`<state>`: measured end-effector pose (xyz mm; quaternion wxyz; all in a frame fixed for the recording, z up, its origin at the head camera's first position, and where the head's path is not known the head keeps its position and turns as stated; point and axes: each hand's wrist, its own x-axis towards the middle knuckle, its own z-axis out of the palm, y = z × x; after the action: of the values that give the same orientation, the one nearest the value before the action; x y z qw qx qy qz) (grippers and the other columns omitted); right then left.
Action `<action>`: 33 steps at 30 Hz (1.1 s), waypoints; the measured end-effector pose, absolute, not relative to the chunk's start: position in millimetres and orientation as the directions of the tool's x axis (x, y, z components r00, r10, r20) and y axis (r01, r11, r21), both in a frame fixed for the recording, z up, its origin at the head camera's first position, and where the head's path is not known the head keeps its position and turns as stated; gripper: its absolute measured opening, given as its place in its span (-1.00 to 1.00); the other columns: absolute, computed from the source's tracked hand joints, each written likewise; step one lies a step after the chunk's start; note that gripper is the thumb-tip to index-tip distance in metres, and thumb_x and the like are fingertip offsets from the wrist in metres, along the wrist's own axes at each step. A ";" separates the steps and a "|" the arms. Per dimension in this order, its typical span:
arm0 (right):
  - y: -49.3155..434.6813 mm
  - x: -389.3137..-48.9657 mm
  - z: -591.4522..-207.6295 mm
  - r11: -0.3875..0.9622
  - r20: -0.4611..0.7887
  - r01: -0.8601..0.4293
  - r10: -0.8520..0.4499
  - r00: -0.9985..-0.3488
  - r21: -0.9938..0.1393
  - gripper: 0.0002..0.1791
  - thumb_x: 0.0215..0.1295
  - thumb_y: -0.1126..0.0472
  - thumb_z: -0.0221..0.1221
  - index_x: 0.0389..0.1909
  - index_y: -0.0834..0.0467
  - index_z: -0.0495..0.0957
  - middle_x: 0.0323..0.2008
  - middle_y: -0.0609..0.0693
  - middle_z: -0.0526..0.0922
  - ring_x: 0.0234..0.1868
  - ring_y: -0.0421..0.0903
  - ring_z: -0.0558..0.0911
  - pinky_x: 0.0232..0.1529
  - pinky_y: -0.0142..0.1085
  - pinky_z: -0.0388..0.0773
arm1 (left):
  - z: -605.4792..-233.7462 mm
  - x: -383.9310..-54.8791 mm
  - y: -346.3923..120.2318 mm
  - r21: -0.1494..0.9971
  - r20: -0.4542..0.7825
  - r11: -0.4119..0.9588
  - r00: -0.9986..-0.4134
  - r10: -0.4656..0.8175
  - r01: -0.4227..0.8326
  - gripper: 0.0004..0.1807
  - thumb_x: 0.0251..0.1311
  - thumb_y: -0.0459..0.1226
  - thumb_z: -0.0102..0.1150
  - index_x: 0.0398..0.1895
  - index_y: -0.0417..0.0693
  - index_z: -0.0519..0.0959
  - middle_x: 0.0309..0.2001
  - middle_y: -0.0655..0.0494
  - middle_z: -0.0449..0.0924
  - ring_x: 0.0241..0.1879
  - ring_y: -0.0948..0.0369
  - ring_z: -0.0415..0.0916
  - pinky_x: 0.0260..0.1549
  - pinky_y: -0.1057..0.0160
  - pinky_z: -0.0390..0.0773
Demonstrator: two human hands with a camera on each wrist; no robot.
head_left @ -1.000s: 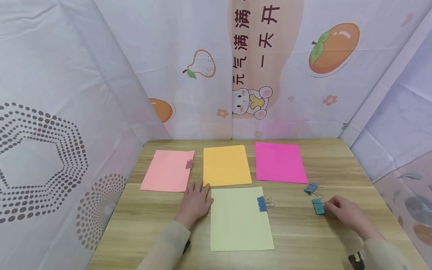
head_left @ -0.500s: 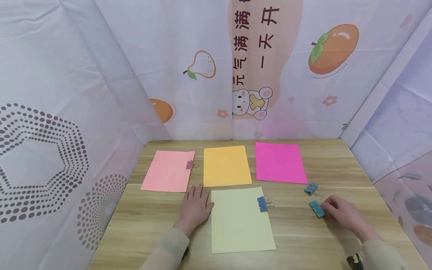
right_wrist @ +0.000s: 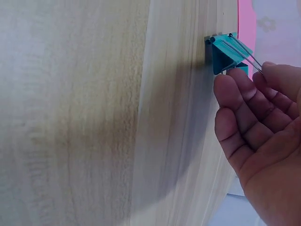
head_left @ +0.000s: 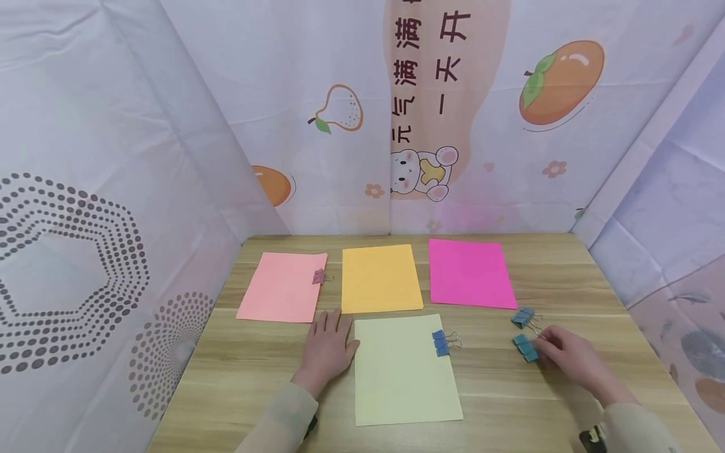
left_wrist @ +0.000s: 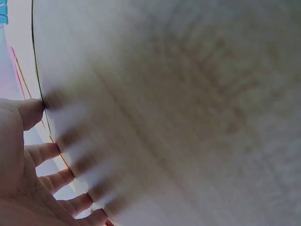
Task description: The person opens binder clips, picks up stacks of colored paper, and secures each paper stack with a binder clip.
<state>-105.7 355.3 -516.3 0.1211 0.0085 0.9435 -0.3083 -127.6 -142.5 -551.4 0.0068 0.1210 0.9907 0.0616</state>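
My right hand pinches the wire handle of a teal binder clip low at the right of the table. In the right wrist view this binder clip has its wire handle between thumb and fingers. A second teal binder clip lies just behind it. My left hand rests flat with spread fingers, its thumb by the left edge of a pale yellow-green paper. A blue binder clip grips that sheet's right edge. The left wrist view shows the left fingertips touching the surface.
Along the back lie a salmon paper with a pink binder clip on its right edge, an orange paper and a magenta paper. Printed curtains stand behind the wooden table and at its sides.
The right hand has shifted slightly left and away from the body, and its teal binder clip has moved left and turned. The left hand stays almost where it was.
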 end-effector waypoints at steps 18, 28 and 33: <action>354.0 -109.8 -518.8 0.711 -0.321 0.201 -0.036 -0.946 -0.674 -0.67 0.49 0.03 0.20 -0.11 0.26 0.52 -0.27 -0.02 0.73 -0.25 -0.14 0.69 -0.29 -0.37 0.61 | -550.3 -127.9 -141.6 0.137 0.006 0.962 -0.972 0.236 0.235 -0.36 0.42 0.08 0.09 0.46 -0.01 0.40 0.47 -0.18 0.28 0.44 -0.28 0.20 0.37 -0.28 0.25; 353.4 -108.0 -520.3 0.668 -0.332 0.219 -0.046 -0.942 -0.712 -0.68 0.49 0.05 0.21 -0.10 0.27 0.52 -0.26 0.00 0.74 -0.23 -0.14 0.71 -0.24 -0.39 0.63 | -553.9 -129.5 -143.6 0.120 0.008 0.963 -0.970 0.241 0.240 -0.34 0.41 0.09 0.07 0.47 0.01 0.39 0.47 -0.17 0.28 0.44 -0.27 0.19 0.37 -0.28 0.25; 354.3 -106.9 -520.9 0.686 -0.322 0.207 -0.042 -0.946 -0.698 -0.65 0.49 -0.01 0.20 -0.10 0.24 0.54 -0.24 -0.03 0.75 -0.21 -0.17 0.71 -0.22 -0.39 0.60 | -555.8 -129.7 -143.0 0.116 0.014 0.963 -0.970 0.243 0.242 -0.35 0.42 0.10 0.06 0.47 0.03 0.39 0.47 -0.15 0.28 0.44 -0.26 0.19 0.37 -0.27 0.25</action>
<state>-106.9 354.3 -520.9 0.1583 0.0456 0.9043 -0.3937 -129.7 -143.0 -555.8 0.0001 0.1224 0.9908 0.0586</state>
